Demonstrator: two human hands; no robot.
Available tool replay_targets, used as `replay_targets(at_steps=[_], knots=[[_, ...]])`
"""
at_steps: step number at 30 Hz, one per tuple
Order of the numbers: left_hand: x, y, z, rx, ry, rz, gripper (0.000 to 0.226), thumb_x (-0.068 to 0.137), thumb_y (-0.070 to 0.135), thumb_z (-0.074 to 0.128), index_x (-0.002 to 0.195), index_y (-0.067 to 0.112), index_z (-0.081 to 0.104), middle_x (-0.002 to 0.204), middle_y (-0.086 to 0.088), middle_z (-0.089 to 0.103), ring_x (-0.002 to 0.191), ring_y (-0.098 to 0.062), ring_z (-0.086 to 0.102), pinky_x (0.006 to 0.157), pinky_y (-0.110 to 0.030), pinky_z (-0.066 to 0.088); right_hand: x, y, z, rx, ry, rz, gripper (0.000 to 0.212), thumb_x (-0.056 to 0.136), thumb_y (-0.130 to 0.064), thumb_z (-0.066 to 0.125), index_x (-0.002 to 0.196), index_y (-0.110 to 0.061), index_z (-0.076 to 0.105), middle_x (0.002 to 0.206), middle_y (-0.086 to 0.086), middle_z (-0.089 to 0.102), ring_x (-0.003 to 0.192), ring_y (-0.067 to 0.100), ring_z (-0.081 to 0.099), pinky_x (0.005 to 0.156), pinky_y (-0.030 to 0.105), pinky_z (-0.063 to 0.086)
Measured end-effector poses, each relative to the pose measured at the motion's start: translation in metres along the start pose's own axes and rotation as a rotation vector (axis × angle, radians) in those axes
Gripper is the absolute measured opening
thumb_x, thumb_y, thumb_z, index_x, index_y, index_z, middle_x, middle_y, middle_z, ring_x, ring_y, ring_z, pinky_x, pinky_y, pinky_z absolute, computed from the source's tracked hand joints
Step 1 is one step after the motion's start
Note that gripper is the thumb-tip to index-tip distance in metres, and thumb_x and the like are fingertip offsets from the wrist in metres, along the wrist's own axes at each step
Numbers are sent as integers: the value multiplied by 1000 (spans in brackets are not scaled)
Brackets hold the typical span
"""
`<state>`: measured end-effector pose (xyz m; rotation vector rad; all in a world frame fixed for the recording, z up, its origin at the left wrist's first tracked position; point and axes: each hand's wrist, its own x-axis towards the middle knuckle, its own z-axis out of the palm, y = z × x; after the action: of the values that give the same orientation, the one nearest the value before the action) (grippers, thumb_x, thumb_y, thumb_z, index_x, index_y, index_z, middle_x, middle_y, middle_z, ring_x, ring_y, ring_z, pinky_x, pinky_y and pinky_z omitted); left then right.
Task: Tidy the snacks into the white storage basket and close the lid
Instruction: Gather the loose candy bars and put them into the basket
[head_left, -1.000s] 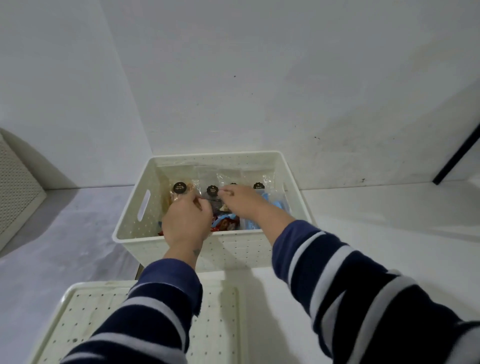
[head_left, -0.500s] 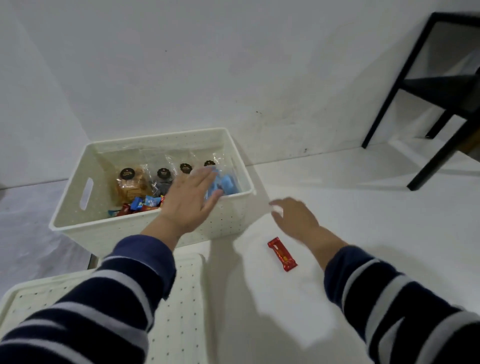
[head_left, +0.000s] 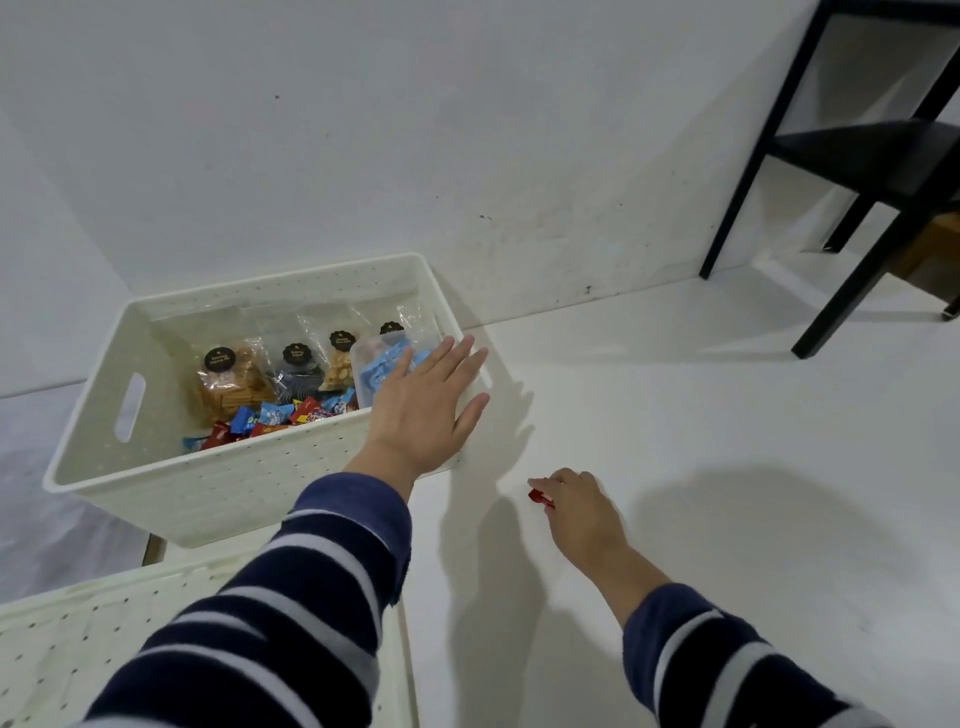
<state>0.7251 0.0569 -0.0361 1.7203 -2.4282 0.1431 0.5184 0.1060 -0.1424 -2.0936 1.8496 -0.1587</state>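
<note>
Right hand (head_left: 579, 512) has moved out of the white storage basket (head_left: 249, 483) and is now pinching the red snack bar (head_left: 540, 497) on the white tabletop (head_left: 727, 467), just right of the basket. Left hand (head_left: 423, 410) went flat w/ fingers straight over the basket's right end (holding nothing). Prob the last stray snack, then the perforated lid (head_left: 78, 649), lying off at front left, goes on

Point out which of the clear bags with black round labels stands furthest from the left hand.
The leftmost bag, holding orange-brown crackers, beside the basket's handle slot; the others stand closer to the left hand.
</note>
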Motion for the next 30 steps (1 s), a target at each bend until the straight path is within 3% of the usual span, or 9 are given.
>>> replay_targets(at_steps=[6, 9, 11, 15, 20, 25, 30], knots=[[-1, 0, -2, -14, -13, -9, 57, 98, 51, 19, 152, 30, 13, 160, 11, 9, 148, -9, 6, 119, -40, 3, 26, -11, -46, 83, 95, -65, 39, 96, -14, 46, 132, -25, 55, 124, 1, 56, 113, 22, 51, 94, 34, 48], [2, -4, -8, -186, -53, -26, 53, 100, 47, 16, 151, 30, 20, 159, 11, 14, 147, -7, 7, 119, -41, 2, 43, -31, -82, 104, 193, -135, 37, 94, -14, 48, 129, -24, 59, 119, 4, 59, 111, 25, 53, 91, 38, 50], [-2, -16, -15, -250, -49, -79, 52, 101, 45, 14, 150, 29, 24, 158, 10, 20, 147, -7, 9, 120, -44, 2, 54, -51, -107, 89, 251, -201, 38, 94, -12, 49, 129, -23, 59, 118, 7, 60, 109, 28, 54, 89, 41, 50], [-38, -64, -19, -141, -13, -258, 53, 100, 47, 11, 146, 30, 31, 155, 8, 28, 145, -10, 18, 120, -50, 5, 69, -106, -138, 49, 302, -325, 41, 93, -9, 48, 131, -24, 57, 121, 6, 59, 111, 27, 50, 90, 39, 49], [-108, -125, -25, 19, 73, -580, 70, 90, 56, 1, 136, 28, 47, 147, 7, 43, 144, -13, 24, 116, -54, 0, 77, -185, -121, -1, 162, -489, 46, 92, -3, 49, 131, -28, 56, 121, 4, 58, 111, 25, 51, 92, 38, 49], [-120, -129, -32, 14, 103, -628, 80, 85, 57, -6, 145, 24, 35, 152, 6, 36, 146, -11, 15, 116, -50, -5, 81, -260, -104, 57, 36, -559, 42, 93, -7, 55, 129, -28, 59, 125, 6, 61, 113, 26, 57, 94, 39, 50], [-118, -134, -30, 38, 48, -636, 78, 85, 59, -6, 148, 25, 26, 156, 8, 25, 147, -11, 7, 116, -52, -7, 81, -286, -105, 83, 10, -552, 39, 92, -16, 60, 130, -24, 57, 134, 5, 58, 121, 24, 55, 103, 38, 44]])
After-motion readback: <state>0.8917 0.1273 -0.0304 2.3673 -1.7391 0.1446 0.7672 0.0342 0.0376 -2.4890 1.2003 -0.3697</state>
